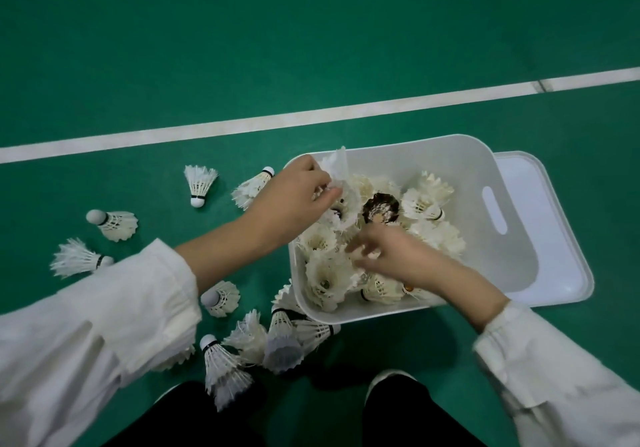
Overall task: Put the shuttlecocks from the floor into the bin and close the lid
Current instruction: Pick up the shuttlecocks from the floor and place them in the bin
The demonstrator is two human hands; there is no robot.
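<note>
A white plastic bin (pixel 485 183) stands on the green floor, holding several white shuttlecocks and one dark one (pixel 380 206). My left hand (pixel 294 197) is over the bin's left rim and pinches a white shuttlecock (pixel 337 169) by its feathers. My right hand (pixel 388 256) hovers low over the pile inside the bin, fingers spread and blurred, holding nothing I can make out. Several shuttlecocks lie on the floor left of the bin, among them one (pixel 199 183) standing on its cork and one (pixel 114 224) on its side.
The bin's white lid (pixel 554 238) lies flat under and to the right of the bin. A cluster of shuttlecocks (pixel 277 342) sits by the bin's near left corner, in front of my knees (pixel 398 412). A white court line (pixel 311 117) crosses the floor behind.
</note>
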